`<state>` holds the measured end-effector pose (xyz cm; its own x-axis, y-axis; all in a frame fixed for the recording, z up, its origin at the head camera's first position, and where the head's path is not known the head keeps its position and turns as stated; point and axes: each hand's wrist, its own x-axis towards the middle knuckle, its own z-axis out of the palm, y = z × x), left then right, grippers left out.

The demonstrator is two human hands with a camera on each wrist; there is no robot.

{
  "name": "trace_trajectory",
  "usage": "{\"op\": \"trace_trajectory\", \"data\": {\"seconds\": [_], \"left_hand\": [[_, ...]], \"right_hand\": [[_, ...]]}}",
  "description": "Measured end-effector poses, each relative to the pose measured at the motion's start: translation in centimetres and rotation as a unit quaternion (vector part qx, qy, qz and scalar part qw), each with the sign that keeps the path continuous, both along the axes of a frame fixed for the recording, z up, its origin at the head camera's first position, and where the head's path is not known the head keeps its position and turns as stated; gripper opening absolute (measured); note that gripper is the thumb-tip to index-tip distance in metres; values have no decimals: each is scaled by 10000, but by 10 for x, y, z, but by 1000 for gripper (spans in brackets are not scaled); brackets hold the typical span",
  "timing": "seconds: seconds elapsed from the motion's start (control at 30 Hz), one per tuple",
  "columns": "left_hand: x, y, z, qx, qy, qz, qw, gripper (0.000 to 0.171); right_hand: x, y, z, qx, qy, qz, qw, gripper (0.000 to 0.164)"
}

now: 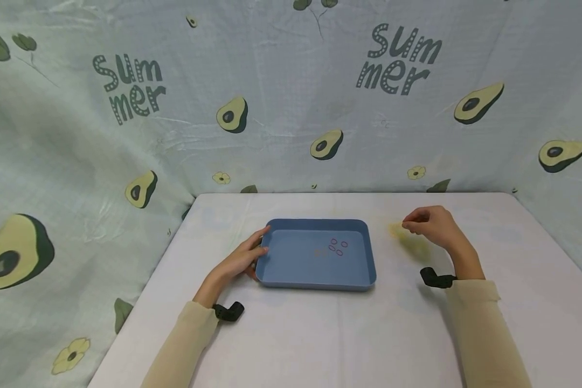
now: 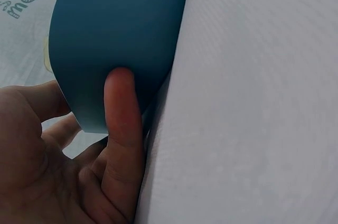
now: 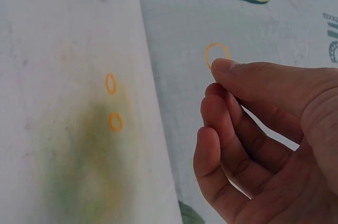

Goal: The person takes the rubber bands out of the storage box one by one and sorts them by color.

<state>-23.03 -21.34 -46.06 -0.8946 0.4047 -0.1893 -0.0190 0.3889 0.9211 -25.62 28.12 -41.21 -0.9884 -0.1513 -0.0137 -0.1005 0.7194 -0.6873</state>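
A blue rectangular tray [image 1: 291,264] lies on the table, and my left hand [image 1: 242,258] grips its left end. In the left wrist view the thumb [image 2: 120,97] presses on the tray's outer wall [image 2: 116,28], with other fingers behind the rim. To the right of the tray, my right hand [image 1: 434,225] is raised above the table. Its thumb and index finger pinch a thin orange rubber band [image 3: 217,44]. Two more orange rubber bands [image 3: 110,83] lie on the table below that hand. Inside the tray are several small red rubber bands [image 1: 339,252] and a faint orange patch [image 1: 320,252].
A white-covered table [image 1: 291,334] bears a yellow-green stain [image 1: 414,248] beneath the right hand. Behind and to the left hangs a pale cloth [image 1: 271,64] printed with avocados. Each wrist wears a small black camera [image 1: 229,311].
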Motion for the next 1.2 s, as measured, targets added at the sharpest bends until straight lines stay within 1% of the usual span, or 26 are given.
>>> {"op": "trace_trajectory", "data": {"seconds": [0.13,0.27,0.43,0.6,0.7,0.87,1.2], "left_hand": [[0,0,0,40,-42,-60,10000,66],[0,-1,0,21,-63,-17,10000,66],[-1,-2,-1,27,-4,-44,10000,66],[-1,-1,-2,10,-23,-46,10000,65],[-2,-1,-1,9,-27,-53,10000,65],[-2,0,-1,66,-54,-67,9999,66],[-3,-1,-3,149,-93,-64,9998,65]], "right_hand": [[-2,7,-9,-14,-165,-52,9998,31],[-5,15,-21,-72,-333,-100,9994,32],[-9,22,-32,7,-503,-329,9982,34],[-9,25,-37,26,-506,-570,9971,35],[-9,26,-40,25,-494,-852,9951,36],[-10,27,-44,-48,-617,-1223,9906,38],[-10,25,-46,93,-602,-1507,9867,40]]}}
